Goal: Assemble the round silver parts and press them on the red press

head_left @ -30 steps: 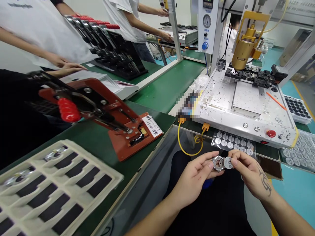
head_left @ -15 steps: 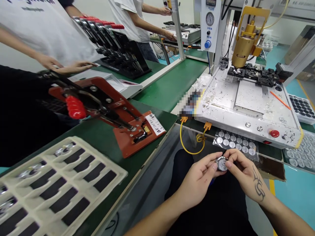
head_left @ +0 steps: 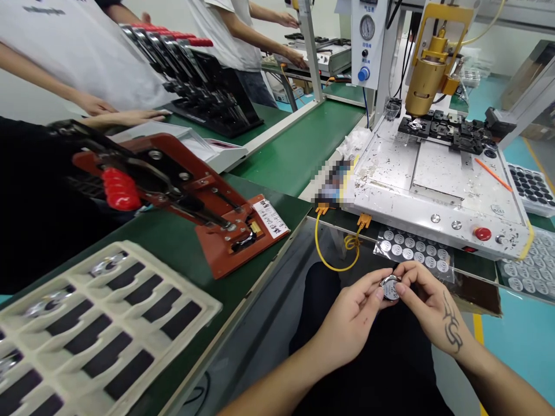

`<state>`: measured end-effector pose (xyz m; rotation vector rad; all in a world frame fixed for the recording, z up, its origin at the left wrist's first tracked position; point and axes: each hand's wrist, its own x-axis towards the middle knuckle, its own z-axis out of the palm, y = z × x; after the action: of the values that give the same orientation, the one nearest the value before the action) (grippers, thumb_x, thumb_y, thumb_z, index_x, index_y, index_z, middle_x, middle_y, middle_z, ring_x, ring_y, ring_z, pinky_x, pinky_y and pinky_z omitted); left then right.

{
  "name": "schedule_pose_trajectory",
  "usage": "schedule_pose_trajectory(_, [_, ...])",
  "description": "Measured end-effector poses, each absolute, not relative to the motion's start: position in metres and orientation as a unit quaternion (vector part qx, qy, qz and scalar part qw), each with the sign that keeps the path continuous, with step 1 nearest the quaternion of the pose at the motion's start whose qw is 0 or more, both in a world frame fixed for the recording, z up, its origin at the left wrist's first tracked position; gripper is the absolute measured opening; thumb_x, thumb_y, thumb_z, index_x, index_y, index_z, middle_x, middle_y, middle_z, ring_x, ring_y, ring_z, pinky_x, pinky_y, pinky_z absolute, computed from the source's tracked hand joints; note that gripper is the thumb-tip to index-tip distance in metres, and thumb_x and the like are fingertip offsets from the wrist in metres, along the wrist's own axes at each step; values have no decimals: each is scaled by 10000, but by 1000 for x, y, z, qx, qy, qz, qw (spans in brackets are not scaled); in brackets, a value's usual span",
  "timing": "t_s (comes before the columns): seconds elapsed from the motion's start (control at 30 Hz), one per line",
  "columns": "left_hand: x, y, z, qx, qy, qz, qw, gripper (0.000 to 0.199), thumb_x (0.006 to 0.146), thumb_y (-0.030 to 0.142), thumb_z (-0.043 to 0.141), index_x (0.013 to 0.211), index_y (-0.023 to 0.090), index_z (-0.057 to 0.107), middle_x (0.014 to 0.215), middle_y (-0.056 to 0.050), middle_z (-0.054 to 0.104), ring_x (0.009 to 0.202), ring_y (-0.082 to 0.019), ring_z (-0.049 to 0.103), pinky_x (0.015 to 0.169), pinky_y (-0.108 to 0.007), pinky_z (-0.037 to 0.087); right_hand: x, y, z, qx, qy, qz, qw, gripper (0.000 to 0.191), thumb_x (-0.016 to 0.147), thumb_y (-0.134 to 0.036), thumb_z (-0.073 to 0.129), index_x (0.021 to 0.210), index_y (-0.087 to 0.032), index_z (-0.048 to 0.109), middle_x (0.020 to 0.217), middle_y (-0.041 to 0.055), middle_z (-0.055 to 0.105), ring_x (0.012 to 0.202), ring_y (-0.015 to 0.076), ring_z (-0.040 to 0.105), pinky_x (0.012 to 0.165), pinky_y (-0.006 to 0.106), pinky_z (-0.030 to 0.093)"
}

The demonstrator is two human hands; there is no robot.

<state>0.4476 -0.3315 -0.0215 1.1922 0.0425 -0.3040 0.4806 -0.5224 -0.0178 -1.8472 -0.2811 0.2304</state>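
Note:
Between my two hands, above my lap, is a small round watch case (head_left: 390,288) with a shiny metal rim and a printed silver-grey disc facing up. My left hand (head_left: 353,315) pinches its left edge between thumb and fingers. On the opposite edge, my right hand (head_left: 422,297) grips it with thumb and forefinger. The fingers cover parts of the rim. Just beyond my hands, sheets of round silver stickers (head_left: 407,253) lie at the bench edge below the white machine.
A cream tray (head_left: 208,300) with shiny metal pieces in some slots lies at left. Behind it stands a brown toggle press (head_left: 217,263) with a red handle. A white machine (head_left: 381,202) with a gold head (head_left: 422,86) is at right. Co-workers' hands (head_left: 93,105) are at back left.
The view has shifted slightly, so the tray and press appear a little further left. Both hands keep hold of the watch case in nearly the same pose.

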Motion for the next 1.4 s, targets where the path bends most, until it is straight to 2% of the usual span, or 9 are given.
schedule_pose_trajectory(0.27, [445, -337, -33, 644, 22, -100, 758, 403, 1009, 345, 693, 1373, 173, 714, 1238, -140, 811, 1101, -289, 793, 991, -382, 637, 477, -520, -34, -855, -166, -30, 490, 178, 1050, -336, 635, 906, -254, 571, 1076, 86, 620, 1008, 259, 620, 881, 406, 525])
schedule_pose_trajectory(0.43, [454, -319, -30, 725, -54, -123, 676, 505, 1056, 318, 589, 1546, 197, 569, 1357, -146, 765, 1223, -302, 746, 1103, -439, 570, 484, -524, -43, -858, -260, -8, 443, 192, 1077, -311, 595, 1256, -274, 655, 1174, 107, 635, 1072, 266, 632, 930, 413, 543])
schedule_pose_trajectory(0.6, [466, -303, -20, 698, -59, -104, 706, 574, 1016, 321, 670, 1557, 257, 486, 1461, -124, 681, 1278, -261, 706, 1108, -417, 571, 491, -514, -42, -796, -190, 32, 574, 173, 1053, -405, 661, 995, -243, 676, 895, 30, 639, 784, 188, 598, 707, 314, 517])
schedule_pose_trajectory(0.7, [465, -308, -22, 647, 6, -97, 757, 450, 950, 362, 767, 1342, 205, 609, 1224, -102, 739, 1025, -215, 764, 918, -347, 641, 491, -502, -40, -720, -91, 112, 679, 298, 991, -509, 738, 952, -225, 657, 787, -8, 621, 643, 135, 537, 586, 259, 462])
schedule_pose_trajectory(0.83, [458, -312, -23, 640, 23, -100, 761, 266, 975, 413, 722, 1029, 156, 675, 821, -22, 693, 729, -158, 706, 706, -287, 615, 490, -494, -41, -684, -81, 164, 707, 331, 950, -526, 783, 953, -211, 680, 793, 3, 662, 627, 128, 575, 585, 256, 502])
schedule_pose_trajectory(1.03, [458, -304, -17, 670, 33, -93, 735, 257, 956, 407, 715, 980, 156, 663, 738, 5, 648, 639, -142, 654, 623, -269, 567, 504, -505, -32, -779, -289, 90, 550, 459, 995, -341, 757, 1432, -321, 617, 984, 20, 694, 807, 177, 679, 740, 309, 604])
schedule_pose_trajectory(1.17, [456, -302, -16, 685, 44, -88, 722, 211, 967, 376, 683, 964, 168, 645, 726, 21, 624, 612, -135, 648, 595, -254, 540, 518, -510, -18, -797, -471, 28, 377, 490, 1059, -272, 662, 1530, -318, 537, 1300, 108, 678, 1130, 246, 710, 961, 378, 615])
schedule_pose_trajectory(1.27, [448, -291, -3, 725, 15, -70, 685, 146, 980, 329, 669, 986, 183, 667, 788, -7, 686, 678, -153, 684, 644, -265, 561, 526, -507, -13, -788, -532, -21, 310, 514, 1066, -262, 644, 1555, -285, 489, 1329, 141, 679, 1140, 265, 723, 933, 376, 634])
schedule_pose_trajectory(1.4, [445, -241, 46, 827, -34, 196, 526, 62, 986, 257, 699, 1026, 216, 721, 1019, -61, 768, 898, -188, 717, 818, -313, 582, 546, -486, -11, -762, -545, -43, 346, 482, 1046, -251, 659, 1505, -276, 515, 1258, 128, 688, 1052, 253, 727, 881, 366, 629])
